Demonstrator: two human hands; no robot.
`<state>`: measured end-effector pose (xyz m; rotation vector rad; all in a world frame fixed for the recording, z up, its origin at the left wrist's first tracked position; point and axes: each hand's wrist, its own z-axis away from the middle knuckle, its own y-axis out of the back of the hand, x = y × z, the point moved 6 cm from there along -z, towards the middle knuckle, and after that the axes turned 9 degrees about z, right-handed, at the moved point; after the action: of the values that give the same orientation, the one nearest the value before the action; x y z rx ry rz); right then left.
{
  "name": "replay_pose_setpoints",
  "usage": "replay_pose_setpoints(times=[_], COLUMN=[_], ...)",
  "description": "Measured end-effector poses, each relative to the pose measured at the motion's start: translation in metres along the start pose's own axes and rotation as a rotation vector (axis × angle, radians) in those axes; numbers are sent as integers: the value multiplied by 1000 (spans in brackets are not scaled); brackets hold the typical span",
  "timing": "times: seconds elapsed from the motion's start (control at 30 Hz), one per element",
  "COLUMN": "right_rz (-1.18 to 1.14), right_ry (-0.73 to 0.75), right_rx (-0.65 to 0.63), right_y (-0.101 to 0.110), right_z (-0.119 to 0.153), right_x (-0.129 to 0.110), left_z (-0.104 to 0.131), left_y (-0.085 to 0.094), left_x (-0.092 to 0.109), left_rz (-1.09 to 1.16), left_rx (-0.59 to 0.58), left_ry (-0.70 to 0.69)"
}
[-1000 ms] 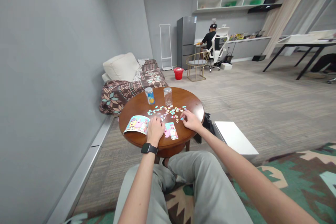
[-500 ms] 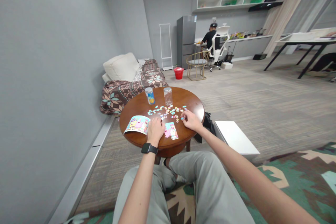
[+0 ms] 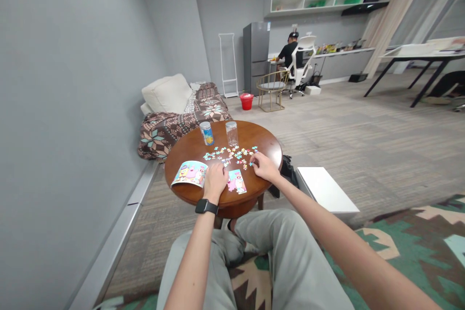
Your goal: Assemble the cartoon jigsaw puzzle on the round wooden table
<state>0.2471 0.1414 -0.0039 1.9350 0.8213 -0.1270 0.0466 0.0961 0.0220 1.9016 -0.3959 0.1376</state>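
Loose jigsaw puzzle pieces (image 3: 238,154) lie scattered over the middle of the round wooden table (image 3: 254,133). My right hand (image 3: 264,167) is at the right side of the pile, thumb and fingertips pinched together on a small bluish puzzle piece (image 3: 251,164). My left hand (image 3: 215,180) rests palm down on the table with its fingers stretched forward. It lies between a curved picture sheet (image 3: 189,174) with cartoon figures and a joined section of puzzle (image 3: 237,181). The left fingertips are close to several loose pieces.
A jar with a blue and yellow label (image 3: 207,134) and a clear jar (image 3: 231,134) stand behind the pieces. A white box (image 3: 327,189) is on the floor at right. Beyond the table are a covered sofa (image 3: 181,121), a red bucket (image 3: 246,101) and a seated person (image 3: 288,53).
The view has shifted very slightly. Both hands stay in nearly the same places, the right one still pinching at the edge of the pile.
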Motion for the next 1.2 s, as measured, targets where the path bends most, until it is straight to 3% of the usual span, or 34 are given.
replay_pose_setpoints(times=[0.7,0.9,1.2], right_rz=[-44,-66,-46], right_ry=[-31,-41,-80], right_rx=[22,44,35], right_y=[0,2,4], right_z=[-1,0,1], right_x=[3,2,1], left_z=[0,0,-1], left_y=[-4,-5,-2], left_x=[0,1,2], left_rz=[-31,39,35], left_rx=[17,-32,-27], left_ry=[-48,-70,-35])
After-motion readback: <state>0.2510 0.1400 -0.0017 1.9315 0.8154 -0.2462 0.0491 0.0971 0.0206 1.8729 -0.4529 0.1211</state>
